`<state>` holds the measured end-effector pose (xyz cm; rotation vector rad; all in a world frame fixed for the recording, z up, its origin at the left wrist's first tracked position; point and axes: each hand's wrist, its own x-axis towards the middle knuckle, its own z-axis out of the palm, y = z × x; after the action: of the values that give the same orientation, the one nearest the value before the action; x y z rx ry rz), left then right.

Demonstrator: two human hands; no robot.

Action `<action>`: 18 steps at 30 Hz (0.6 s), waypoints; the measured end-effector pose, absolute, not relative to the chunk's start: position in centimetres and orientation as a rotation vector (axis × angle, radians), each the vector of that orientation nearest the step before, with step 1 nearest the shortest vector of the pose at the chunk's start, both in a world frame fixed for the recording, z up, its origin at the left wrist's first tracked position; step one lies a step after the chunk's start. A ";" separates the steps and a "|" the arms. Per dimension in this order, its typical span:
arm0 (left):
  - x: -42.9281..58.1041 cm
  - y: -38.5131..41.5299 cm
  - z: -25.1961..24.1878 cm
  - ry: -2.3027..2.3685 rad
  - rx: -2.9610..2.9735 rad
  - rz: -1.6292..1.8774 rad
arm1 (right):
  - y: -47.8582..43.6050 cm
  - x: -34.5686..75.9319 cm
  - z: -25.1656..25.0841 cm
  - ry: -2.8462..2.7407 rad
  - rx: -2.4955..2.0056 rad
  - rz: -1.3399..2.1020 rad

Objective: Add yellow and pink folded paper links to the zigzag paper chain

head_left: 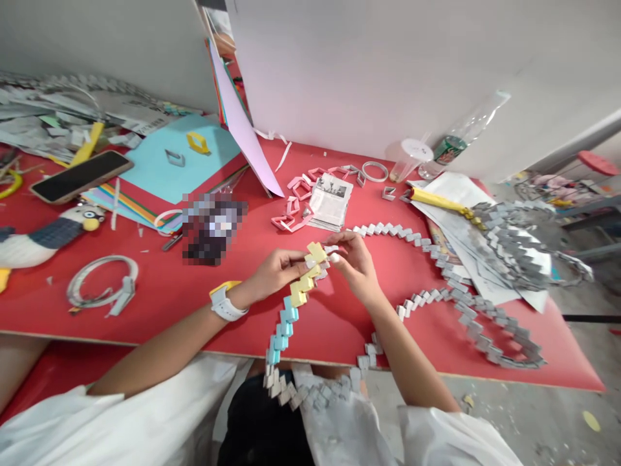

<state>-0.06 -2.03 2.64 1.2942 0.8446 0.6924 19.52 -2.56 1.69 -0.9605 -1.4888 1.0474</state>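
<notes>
We pinch the yellow end of the paper chain (305, 275) with our left hand (276, 272) and right hand (356, 262), fingers closed tight. Below our grip the chain hangs down, blue then grey. Our fingers hide the join.

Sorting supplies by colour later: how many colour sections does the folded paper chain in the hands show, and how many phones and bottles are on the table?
Chain colour sections: 3 (yellow, blue, grey newspaper)
Phones: 1
Bottles: 1
Total: 5
</notes>
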 end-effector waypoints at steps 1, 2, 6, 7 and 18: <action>0.0 -2.1 2.6 0.875 1.357 0.692 | -2.5 19.5 1.7 -1.487 -0.986 1.095; 0.1 -2.2 2.5 0.910 1.423 0.692 | -2.4 19.4 1.7 -1.504 -1.025 1.134; 0.6 -2.4 1.9 1.033 1.722 0.662 | -2.0 18.7 1.5 -1.503 -1.139 1.310; 0.7 -2.5 1.8 1.042 1.786 0.649 | -1.8 18.5 1.5 -1.463 -1.151 1.331; 2.9 -1.8 5.2 1.133 2.323 0.581 | -1.2 18.1 2.1 -1.148 -1.155 1.121</action>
<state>2.87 -1.76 5.16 2.3227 1.1328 0.5811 18.14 -1.18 2.13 -1.1555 -1.1482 1.1209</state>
